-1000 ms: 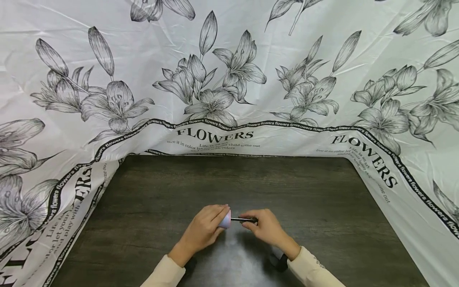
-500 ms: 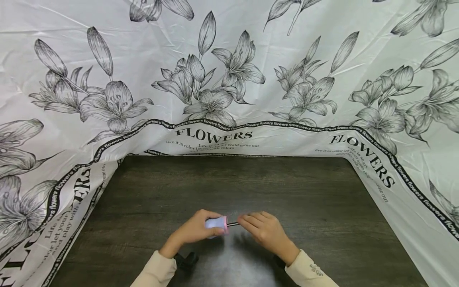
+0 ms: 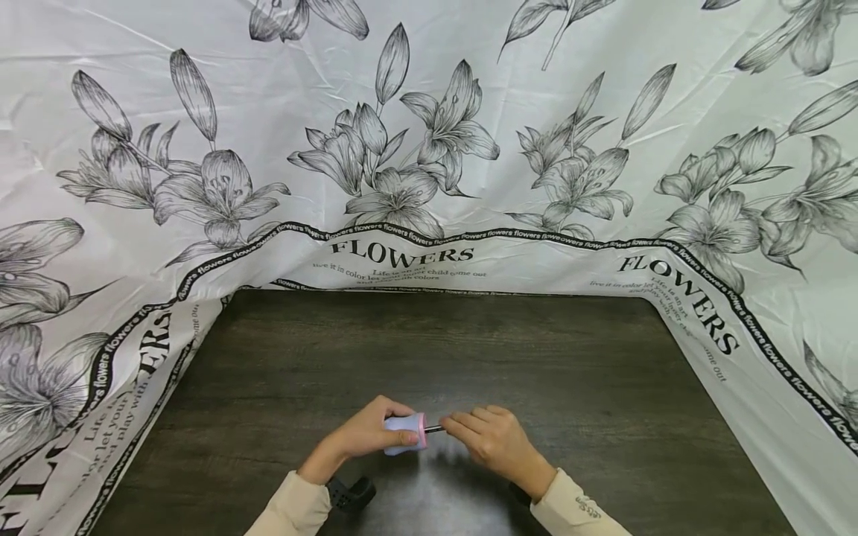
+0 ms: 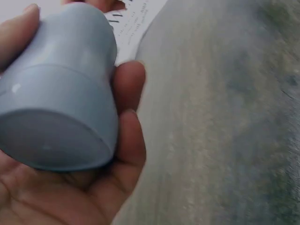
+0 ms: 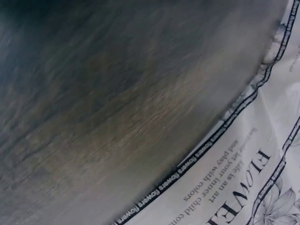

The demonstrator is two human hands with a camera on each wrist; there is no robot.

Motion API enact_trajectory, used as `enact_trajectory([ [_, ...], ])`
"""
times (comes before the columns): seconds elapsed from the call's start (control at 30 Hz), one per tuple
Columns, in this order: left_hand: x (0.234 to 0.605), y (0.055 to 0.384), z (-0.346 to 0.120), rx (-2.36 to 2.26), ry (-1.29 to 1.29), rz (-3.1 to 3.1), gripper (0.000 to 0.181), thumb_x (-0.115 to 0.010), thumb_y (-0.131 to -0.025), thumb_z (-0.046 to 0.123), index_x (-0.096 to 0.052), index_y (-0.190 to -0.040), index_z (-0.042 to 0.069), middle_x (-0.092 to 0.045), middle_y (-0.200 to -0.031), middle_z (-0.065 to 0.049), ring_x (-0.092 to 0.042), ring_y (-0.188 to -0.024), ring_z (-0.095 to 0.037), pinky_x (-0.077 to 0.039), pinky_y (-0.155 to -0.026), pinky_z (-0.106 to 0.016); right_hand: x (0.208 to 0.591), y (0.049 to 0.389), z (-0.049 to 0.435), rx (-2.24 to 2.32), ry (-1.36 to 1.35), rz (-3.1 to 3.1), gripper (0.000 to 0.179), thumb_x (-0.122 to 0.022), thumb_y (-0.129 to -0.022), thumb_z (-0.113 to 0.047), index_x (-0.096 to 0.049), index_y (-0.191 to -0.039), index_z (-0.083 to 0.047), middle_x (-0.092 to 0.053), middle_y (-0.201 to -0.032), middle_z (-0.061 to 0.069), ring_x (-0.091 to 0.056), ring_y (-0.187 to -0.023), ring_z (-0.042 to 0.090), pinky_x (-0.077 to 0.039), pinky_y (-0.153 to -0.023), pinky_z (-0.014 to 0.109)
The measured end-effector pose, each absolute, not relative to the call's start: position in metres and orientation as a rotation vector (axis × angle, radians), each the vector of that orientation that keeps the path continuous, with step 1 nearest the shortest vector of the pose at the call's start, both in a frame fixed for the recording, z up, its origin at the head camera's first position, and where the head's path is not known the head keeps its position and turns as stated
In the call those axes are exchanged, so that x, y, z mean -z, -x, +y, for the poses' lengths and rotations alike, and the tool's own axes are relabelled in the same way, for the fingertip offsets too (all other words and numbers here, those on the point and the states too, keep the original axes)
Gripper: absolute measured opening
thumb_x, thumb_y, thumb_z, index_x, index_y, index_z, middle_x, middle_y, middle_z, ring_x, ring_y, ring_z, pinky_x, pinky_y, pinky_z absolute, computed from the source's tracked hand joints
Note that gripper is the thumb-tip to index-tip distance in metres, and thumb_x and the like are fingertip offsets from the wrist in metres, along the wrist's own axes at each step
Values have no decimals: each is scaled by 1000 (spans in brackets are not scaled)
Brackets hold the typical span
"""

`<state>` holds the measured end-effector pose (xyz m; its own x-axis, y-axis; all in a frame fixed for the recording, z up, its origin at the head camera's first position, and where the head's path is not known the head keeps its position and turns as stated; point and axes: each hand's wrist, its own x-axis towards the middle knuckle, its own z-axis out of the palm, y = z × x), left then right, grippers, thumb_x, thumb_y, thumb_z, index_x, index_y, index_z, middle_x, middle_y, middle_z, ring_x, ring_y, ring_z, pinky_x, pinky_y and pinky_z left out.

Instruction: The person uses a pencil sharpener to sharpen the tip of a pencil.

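My left hand (image 3: 358, 435) grips a lavender cylinder (image 3: 401, 433) with a narrowed waist and a pink rim. The left wrist view shows the cylinder (image 4: 56, 93) from its flat, closed end, with fingers (image 4: 130, 140) wrapped round its side. From the pink end, which faces right, a thin dark shiny rod (image 3: 434, 429) sticks out. Its other end runs into my right hand (image 3: 492, 439), which pinches it; the curled fingers hide the rest of the rod. Both hands are over the near middle of the table. The right wrist view shows neither hand nor cylinder.
The dark wood-look table (image 3: 429, 342) spreads around the hands. White cloth (image 3: 462, 186) printed with flowers and lettering hangs behind it and along both sides. A black strap (image 3: 351, 493) sits at the left wrist.
My left hand has shifted left and turned, baring more of the lavender cylinder. My right hand has rotated, its fingers now covering the rod's black end. Over the last half second both have sunk slightly.
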<state>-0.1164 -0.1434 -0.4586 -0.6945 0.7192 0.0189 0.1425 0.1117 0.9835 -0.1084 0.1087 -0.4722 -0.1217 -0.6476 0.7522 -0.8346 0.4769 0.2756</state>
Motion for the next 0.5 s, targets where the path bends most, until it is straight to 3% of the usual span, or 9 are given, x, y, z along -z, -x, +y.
enact_trajectory([
  [0.2,466,111,-142,-1597,-840,2035,37,-70,-88,25,-68,-107,-6,-68,-80,-12,-56,-61,-2,-50,-55,-22,473,106,105,-318,-1266,-1942,24,-49,-100,-17,-72,-91,-15,-70,-80,-9,-59,-58,2,-46,-50,13],
  [0.3,467,106,-135,-1507,-903,2317,42,-76,-83,25,-67,-114,-2,-71,-93,-14,-56,-66,-4,-49,-56,-23,476,107,107,-467,-1253,-2063,19,-55,-97,-17,-72,-89,-14,-70,-76,-8,-60,-56,2,-47,-50,12],
  [0.43,476,99,-124,-1182,-1263,2883,54,-85,-71,22,-65,-118,1,-69,-108,-9,-64,-84,-13,-53,-72,-29,477,108,112,-985,-1238,-2425,12,-64,-91,-11,-74,-94,-5,-73,-75,1,-62,-56,2,-42,-47,9],
  [0.5,483,98,-121,-962,-1544,3102,56,-84,-70,21,-64,-118,1,-68,-110,-8,-64,-94,-17,-52,-80,-32,476,110,116,-1427,-1176,-2625,15,-63,-90,-7,-73,-98,2,-72,-75,11,-55,-49,1,-38,-44,11],
])
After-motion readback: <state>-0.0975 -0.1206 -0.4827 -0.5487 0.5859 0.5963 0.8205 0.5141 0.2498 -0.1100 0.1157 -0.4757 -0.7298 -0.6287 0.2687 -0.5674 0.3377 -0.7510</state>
